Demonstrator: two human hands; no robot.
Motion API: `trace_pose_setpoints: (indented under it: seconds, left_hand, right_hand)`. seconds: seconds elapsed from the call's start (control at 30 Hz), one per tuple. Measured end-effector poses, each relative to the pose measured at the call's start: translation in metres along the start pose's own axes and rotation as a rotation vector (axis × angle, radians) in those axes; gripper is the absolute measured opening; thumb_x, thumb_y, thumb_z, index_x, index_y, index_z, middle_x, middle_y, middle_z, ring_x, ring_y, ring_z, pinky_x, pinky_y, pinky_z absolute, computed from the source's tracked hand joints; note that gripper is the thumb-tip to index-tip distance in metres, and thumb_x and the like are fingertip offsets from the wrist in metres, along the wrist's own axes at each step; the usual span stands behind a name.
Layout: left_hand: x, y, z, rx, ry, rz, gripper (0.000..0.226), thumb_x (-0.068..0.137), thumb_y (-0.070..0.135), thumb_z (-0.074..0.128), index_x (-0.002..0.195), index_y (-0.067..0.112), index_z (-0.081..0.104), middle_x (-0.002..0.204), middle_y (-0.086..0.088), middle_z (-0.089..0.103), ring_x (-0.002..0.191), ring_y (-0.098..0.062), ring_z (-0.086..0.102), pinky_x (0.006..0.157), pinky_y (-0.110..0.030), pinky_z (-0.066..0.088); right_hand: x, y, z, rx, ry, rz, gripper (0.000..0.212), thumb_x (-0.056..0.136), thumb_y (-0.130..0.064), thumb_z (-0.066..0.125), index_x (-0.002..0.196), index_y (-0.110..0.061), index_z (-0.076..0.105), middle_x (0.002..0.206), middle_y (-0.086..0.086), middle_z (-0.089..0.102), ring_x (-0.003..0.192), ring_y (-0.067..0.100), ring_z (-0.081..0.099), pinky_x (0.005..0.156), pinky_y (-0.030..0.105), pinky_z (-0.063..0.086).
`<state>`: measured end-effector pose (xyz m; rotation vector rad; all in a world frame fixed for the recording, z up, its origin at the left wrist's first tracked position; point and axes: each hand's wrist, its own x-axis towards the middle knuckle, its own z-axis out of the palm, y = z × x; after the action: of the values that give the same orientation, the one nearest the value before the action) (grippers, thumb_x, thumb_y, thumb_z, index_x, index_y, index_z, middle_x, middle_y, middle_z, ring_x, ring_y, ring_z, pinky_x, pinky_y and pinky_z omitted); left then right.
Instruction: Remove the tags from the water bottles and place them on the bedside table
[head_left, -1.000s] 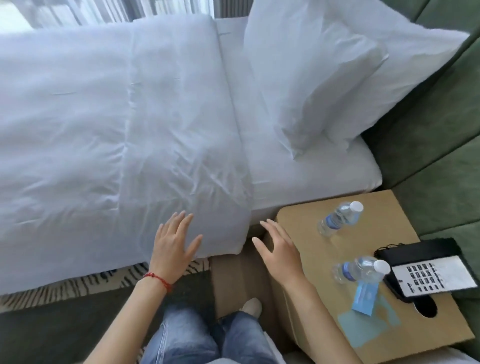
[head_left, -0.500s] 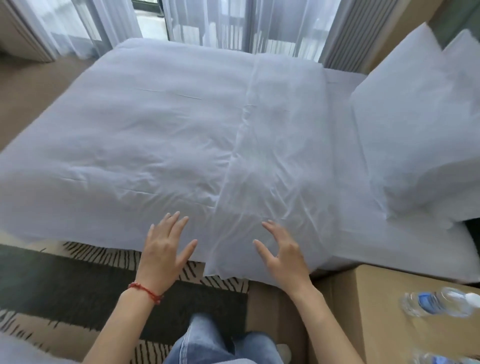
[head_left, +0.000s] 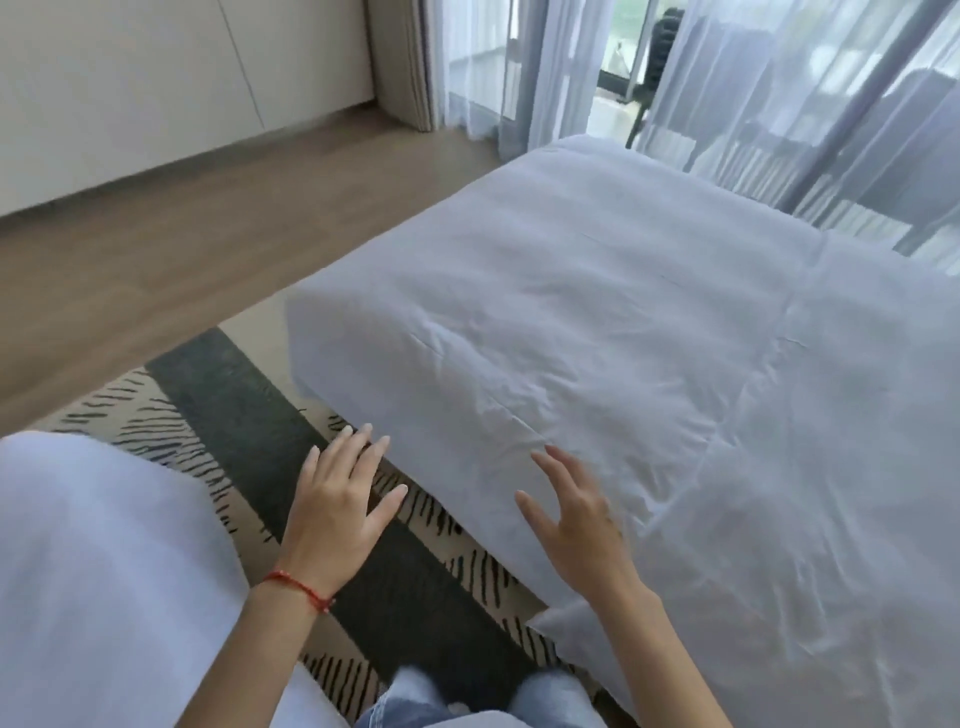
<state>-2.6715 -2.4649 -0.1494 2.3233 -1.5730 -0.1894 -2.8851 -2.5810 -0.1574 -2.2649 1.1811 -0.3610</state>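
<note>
No water bottles, tags or bedside table appear in the head view at this moment. My left hand (head_left: 340, 501), with a red string bracelet at the wrist, is held out with fingers spread over the patterned rug. My right hand (head_left: 574, 512) is also spread flat, hovering in front of the near edge of the white duvet. Both hands hold nothing.
A bed with a white duvet (head_left: 649, 332) fills the right side. A second white bed corner (head_left: 93, 571) is at the lower left. A striped rug with a dark band (head_left: 249, 415) lies between them. Wooden floor (head_left: 182, 234), sheer curtains (head_left: 779, 104) and a wall stand beyond.
The view has swung left, away from the bedside table. The two bottles and the blue tag have left the frame. Both hands stay spread and empty.
</note>
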Motion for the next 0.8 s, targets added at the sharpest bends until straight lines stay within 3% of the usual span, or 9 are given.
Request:
trace_pose_setpoints:
  seconds: [0.13, 0.3, 0.4, 0.47, 0.57, 0.67, 0.8]
  left_hand:
    - [-0.012, -0.042, -0.01, 0.008, 0.094, -0.198, 0.048, 0.08, 0.025, 0.069, 0.12, 0.003, 0.056, 0.128, -0.021, 0.055, 0.122, -0.039, 0.048, 0.098, -0.058, 0.037]
    - [-0.024, -0.083, -0.025, -0.003, 0.133, -0.447, 0.051, 0.076, 0.022, 0.072, 0.121, 0.003, 0.057, 0.13, -0.021, 0.054, 0.123, -0.039, 0.047, 0.099, -0.052, 0.036]
    - [-0.015, -0.106, -0.035, 0.038, 0.162, -0.553, 0.051, 0.071, 0.018, 0.077, 0.115, -0.001, 0.06, 0.124, -0.024, 0.057, 0.116, -0.043, 0.052, 0.094, -0.057, 0.039]
    - [-0.001, -0.123, -0.041, 0.054, 0.187, -0.616, 0.048, 0.074, 0.021, 0.074, 0.114, -0.002, 0.06, 0.123, -0.025, 0.058, 0.115, -0.045, 0.053, 0.092, -0.061, 0.039]
    - [0.033, -0.15, -0.054, 0.085, 0.208, -0.686, 0.046, 0.086, 0.035, 0.055, 0.116, 0.0, 0.059, 0.125, -0.024, 0.057, 0.117, -0.044, 0.052, 0.093, -0.061, 0.039]
    - [0.078, -0.178, -0.066, 0.079, 0.23, -0.734, 0.05, 0.08, 0.026, 0.067, 0.122, 0.002, 0.055, 0.133, -0.022, 0.051, 0.124, -0.041, 0.045, 0.101, -0.057, 0.032]
    - [0.138, -0.216, -0.082, 0.083, 0.268, -0.764, 0.052, 0.086, 0.036, 0.058, 0.127, 0.006, 0.051, 0.139, -0.018, 0.046, 0.131, -0.036, 0.039, 0.107, -0.051, 0.026]
  right_hand:
    - [0.046, -0.032, 0.024, -0.063, -0.145, -0.152, 0.052, 0.091, -0.045, 0.048, 0.139, -0.03, 0.035, 0.15, -0.006, 0.03, 0.137, 0.014, 0.029, 0.106, 0.033, 0.034]
    - [0.104, -0.071, 0.058, -0.083, -0.266, -0.291, 0.052, 0.091, -0.047, 0.046, 0.139, -0.03, 0.035, 0.149, -0.007, 0.032, 0.136, 0.014, 0.031, 0.105, 0.033, 0.034]
    - [0.144, -0.09, 0.079, -0.064, -0.312, -0.367, 0.05, 0.091, -0.046, 0.047, 0.137, -0.03, 0.037, 0.148, -0.008, 0.034, 0.135, 0.012, 0.032, 0.103, 0.032, 0.036]
    - [0.176, -0.104, 0.092, -0.057, -0.349, -0.409, 0.05, 0.091, -0.047, 0.046, 0.137, -0.031, 0.037, 0.148, -0.008, 0.033, 0.136, 0.012, 0.031, 0.103, 0.033, 0.036]
    - [0.235, -0.128, 0.109, -0.046, -0.393, -0.48, 0.05, 0.091, -0.048, 0.045, 0.137, -0.032, 0.036, 0.148, -0.008, 0.034, 0.135, 0.013, 0.033, 0.104, 0.033, 0.036]
    - [0.302, -0.157, 0.12, -0.033, -0.4, -0.546, 0.048, 0.091, -0.044, 0.049, 0.136, -0.029, 0.04, 0.146, -0.005, 0.037, 0.132, 0.015, 0.037, 0.101, 0.03, 0.037]
    - [0.379, -0.194, 0.134, -0.026, -0.368, -0.615, 0.046, 0.09, -0.042, 0.052, 0.133, -0.026, 0.045, 0.143, -0.004, 0.042, 0.129, 0.017, 0.042, 0.093, 0.029, 0.04]
